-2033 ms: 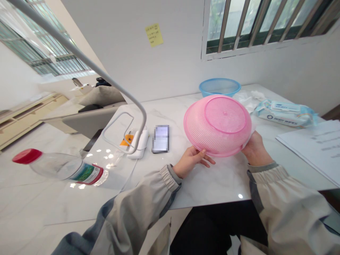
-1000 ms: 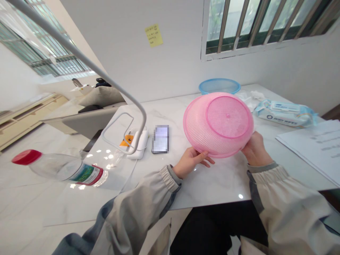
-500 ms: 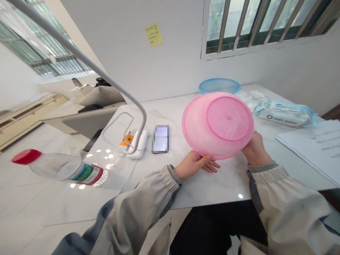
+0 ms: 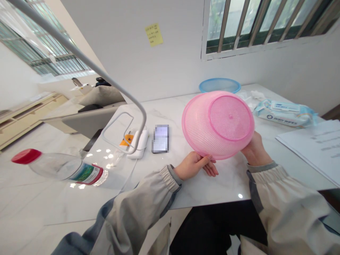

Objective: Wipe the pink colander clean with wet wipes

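A pink mesh basket (image 4: 202, 124) is held tilted above the white table, its round base turned up toward me and to the right. My left hand (image 4: 193, 164) pinches the rim at the near edge, thumb along the outside and other fingers below. My right hand (image 4: 256, 150) grips the basket's right side; most of its fingers are hidden behind the mesh. Behind the basket, a blue basket (image 4: 220, 85) sits near the wall, partly covered from view. A phone (image 4: 160, 139) with a blurred screen lies left of my left hand.
A pack of body wipes (image 4: 285, 113) and printed sheets (image 4: 313, 148) lie at the right. Crumpled tissue (image 4: 257, 95) is at the back. On the left are a clear bottle (image 4: 61, 168) with a red cap, a white power bank (image 4: 138, 144) and a grey curved pole (image 4: 106, 79).
The pink basket has turned slightly, its base shifting a little to the right. The lower fingers of my left hand have moved slightly; both hands keep their hold.
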### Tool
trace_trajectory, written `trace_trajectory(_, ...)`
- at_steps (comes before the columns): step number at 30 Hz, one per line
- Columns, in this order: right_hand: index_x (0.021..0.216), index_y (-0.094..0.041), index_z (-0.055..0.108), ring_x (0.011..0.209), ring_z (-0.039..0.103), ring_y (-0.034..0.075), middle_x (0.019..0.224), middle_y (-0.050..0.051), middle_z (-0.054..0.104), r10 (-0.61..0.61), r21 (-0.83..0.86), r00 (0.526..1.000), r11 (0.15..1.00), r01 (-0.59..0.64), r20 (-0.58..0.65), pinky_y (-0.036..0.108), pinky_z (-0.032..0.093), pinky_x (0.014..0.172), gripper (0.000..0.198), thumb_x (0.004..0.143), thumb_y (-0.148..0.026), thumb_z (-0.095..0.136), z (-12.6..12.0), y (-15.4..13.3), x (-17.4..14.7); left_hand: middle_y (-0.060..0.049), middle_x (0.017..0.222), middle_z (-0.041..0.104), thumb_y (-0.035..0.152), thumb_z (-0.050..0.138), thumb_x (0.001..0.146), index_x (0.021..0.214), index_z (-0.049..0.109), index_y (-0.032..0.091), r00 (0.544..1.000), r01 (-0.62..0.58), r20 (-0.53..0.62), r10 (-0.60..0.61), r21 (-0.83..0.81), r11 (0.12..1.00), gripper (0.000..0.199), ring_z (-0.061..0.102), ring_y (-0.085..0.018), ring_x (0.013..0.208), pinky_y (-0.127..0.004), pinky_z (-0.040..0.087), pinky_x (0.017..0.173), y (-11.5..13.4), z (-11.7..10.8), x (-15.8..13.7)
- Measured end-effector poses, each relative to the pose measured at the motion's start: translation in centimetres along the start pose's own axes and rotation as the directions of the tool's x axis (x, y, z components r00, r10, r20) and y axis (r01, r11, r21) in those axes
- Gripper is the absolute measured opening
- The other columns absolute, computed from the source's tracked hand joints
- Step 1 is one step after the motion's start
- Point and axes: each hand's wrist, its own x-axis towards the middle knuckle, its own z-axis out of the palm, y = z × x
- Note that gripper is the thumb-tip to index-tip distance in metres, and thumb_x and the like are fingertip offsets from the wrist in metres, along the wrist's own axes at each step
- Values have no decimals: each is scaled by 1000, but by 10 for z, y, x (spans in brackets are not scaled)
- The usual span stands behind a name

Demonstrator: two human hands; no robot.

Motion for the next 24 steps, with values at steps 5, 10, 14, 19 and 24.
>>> trace_trajectory(5, 74, -19, 70, 77, 70, 16, 77, 1, 76, 56, -25, 997, 998, -58, -59, 24, 63, 72, 13, 71, -7, 65, 5, -4, -5, -19, 83, 82, 81, 67, 94, 96, 71, 9, 1000, -2, -28, 2, 13, 1000, 72, 77, -19, 67, -32, 63, 69, -1, -1, 1)
trace_trajectory(10, 75, -18, 70, 77, 70, 17, 75, 2, 74, 90, -38, 993, 995, -93, -76, 27, 64, 78, 12, 73, -7, 65, 6, -7, -7, -18, 80, 81, 81, 68, 93, 93, 69, 10, 998, 23, -52, -23, 1, 1000, 72, 76, -19, 64, -31, 62, 65, -4, -2, 2)
trace_trajectory(14, 79, -18, 71, 78, 70, 18, 78, 2, 75, 96, -33, 993, 995, -99, -70, 30, 64, 83, 14, 73, -7, 65, 8, -8, -7, -18, 79, 81, 82, 67, 92, 93, 67, 11, 999, 27, -46, -27, -7, 1000, 72, 76, -19, 64, -31, 62, 64, -7, -2, 3)
trace_trajectory(19, 79, -18, 71, 77, 71, 16, 75, 2, 74, 98, -18, 993, 995, -100, -65, 25, 63, 76, 16, 77, -6, 60, 11, -9, -9, -18, 81, 81, 82, 66, 93, 95, 66, 11, 1000, 28, -2, -28, -32, 999, 71, 77, -20, 66, -32, 62, 66, -5, -2, 2)
trace_trajectory(24, 77, -18, 70, 75, 70, 16, 78, 2, 75, 84, -6, 995, 996, -85, -62, 23, 63, 73, 12, 78, -7, 64, 10, -8, -10, -18, 82, 81, 82, 65, 94, 95, 65, 12, 1000, 22, 12, -22, -24, 999, 71, 77, -20, 67, -33, 63, 68, -4, -2, 0)
